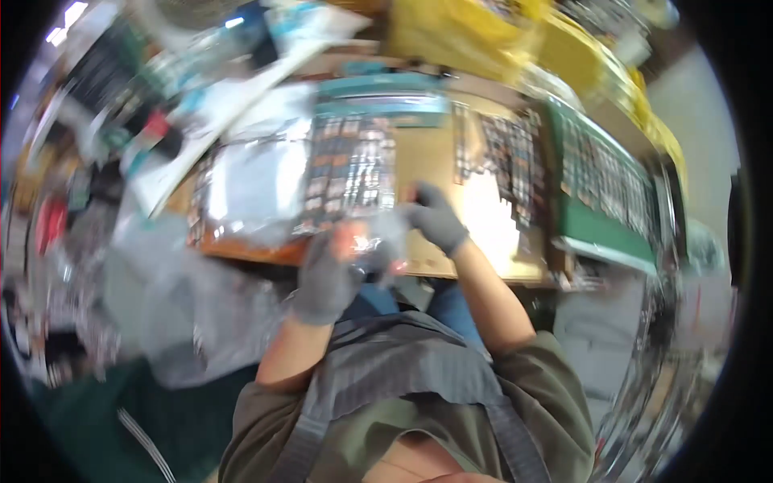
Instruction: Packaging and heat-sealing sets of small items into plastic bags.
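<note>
Clear plastic packet (pixel 382 240) at the fingers of two gloved hands

The packet is above the near edge of the worktable (pixel 423 165), in front of the person's body, and motion blur softens its outline and contents. The left hand (pixel 326 278), in a grey glove, grips its left side, with a pinkish-orange patch showing at the fingertips. The right hand (pixel 435 219), also grey-gloved, is at the packet's upper right with bent fingers; whether they pinch the plastic or only touch it, I cannot tell.

Beyond the left hand, a large clear plastic sheet or bag (pixel 262 181) lies shining on the table. Beside it, rows of small dark and copper-coloured pieces (pixel 348 165) run away from the person, with a teal tray or box (pixel 382 103) at their far end. More rows of small pieces (pixel 515 153) lie to the right, near a patch of strong glare. Farther right, a green tray (pixel 600 213) carries similar rows. Yellow sheeting (pixel 463 40) covers things behind the table, and crumpled clear plastic (pixel 201 314) hangs or lies at the lower left.
</note>
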Motion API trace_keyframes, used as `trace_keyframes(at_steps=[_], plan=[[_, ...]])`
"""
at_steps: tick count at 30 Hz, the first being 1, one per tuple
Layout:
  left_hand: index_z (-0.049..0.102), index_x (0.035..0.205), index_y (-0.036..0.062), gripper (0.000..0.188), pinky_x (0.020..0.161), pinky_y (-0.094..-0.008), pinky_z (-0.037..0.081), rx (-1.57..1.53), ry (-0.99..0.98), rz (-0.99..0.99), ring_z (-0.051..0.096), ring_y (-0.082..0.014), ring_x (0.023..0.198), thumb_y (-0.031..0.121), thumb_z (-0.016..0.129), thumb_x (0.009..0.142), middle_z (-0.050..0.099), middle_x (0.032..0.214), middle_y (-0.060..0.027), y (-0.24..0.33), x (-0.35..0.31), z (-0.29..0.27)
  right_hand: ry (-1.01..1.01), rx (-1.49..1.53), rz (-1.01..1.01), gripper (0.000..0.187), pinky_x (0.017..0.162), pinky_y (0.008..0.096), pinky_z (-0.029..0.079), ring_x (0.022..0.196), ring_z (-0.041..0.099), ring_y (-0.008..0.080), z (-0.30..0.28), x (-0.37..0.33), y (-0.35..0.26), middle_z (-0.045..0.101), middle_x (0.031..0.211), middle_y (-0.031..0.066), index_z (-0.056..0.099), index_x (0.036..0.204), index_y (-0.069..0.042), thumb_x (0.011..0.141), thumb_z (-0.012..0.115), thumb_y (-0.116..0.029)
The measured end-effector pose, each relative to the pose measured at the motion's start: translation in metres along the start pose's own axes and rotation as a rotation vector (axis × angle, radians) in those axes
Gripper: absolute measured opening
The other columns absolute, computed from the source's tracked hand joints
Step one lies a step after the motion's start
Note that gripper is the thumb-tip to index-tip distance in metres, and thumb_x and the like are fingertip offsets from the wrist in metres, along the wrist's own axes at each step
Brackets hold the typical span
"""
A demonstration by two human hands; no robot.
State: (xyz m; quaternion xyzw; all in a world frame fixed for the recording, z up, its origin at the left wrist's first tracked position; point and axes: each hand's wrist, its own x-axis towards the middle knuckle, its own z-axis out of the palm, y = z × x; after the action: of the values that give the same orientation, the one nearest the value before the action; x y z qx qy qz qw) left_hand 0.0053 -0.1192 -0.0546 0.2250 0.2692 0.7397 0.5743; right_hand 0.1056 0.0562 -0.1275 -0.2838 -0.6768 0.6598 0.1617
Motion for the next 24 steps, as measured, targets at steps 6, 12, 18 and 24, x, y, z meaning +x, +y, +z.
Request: trace_keyframes(at_steps=[6,12,18,24], plan=[[0.039,0.13,-0.002,0.046,0.063,-0.0279,0.048,0.175,-0.037,0.004,0.059,-0.0174,0.067,0.018,0.051,0.09,0.063,0.085,-0.0107,-0.011,0.038,0.022,0.071,-0.251,-0.148,0.05,0.081,0.0295,0.045,0.096,0.054,0.0147,-0.1,-0.056,0.008,0.054,0.106,0.0092,0.047,0.118,-0.003,0.078,0.068,-0.024],[0.054,0.118,0.0041,0.033,0.087,-0.0342,0.045,0.9,0.098,0.29,0.06,-0.0238,0.098,0.019,0.05,0.089,0.063,0.103,-0.0139,-0.04,0.115,0.026,0.434,-1.209,-0.192,0.099,0.095,0.0415,0.04,0.122,0.038,0.0391,-0.177,-0.096,0.027,0.031,0.135,0.0268,0.017,0.14,0.002,0.074,0.062,-0.057],[0.053,0.114,0.0042,0.04,0.082,-0.0414,0.045,1.596,0.176,0.292,0.057,-0.0366,0.097,0.032,0.055,0.086,0.059,0.105,-0.0205,-0.162,0.237,-0.035,0.484,-1.146,0.662,0.048,0.071,0.0437,0.048,0.09,0.059,0.0353,-0.188,-0.134,0.088,0.057,0.101,0.0185,0.046,0.104,-0.005,0.077,0.063,-0.04],[0.047,0.118,0.0033,0.04,0.084,-0.0413,0.043,1.435,-0.03,0.19,0.054,-0.0364,0.097,0.026,0.054,0.085,0.054,0.106,-0.0219,-0.214,0.247,-0.051,0.794,-0.998,0.015,0.044,0.065,0.0463,0.048,0.076,0.062,0.0336,-0.175,-0.148,0.119,0.063,0.088,0.0133,0.051,0.106,-0.011,0.077,0.061,-0.043]])
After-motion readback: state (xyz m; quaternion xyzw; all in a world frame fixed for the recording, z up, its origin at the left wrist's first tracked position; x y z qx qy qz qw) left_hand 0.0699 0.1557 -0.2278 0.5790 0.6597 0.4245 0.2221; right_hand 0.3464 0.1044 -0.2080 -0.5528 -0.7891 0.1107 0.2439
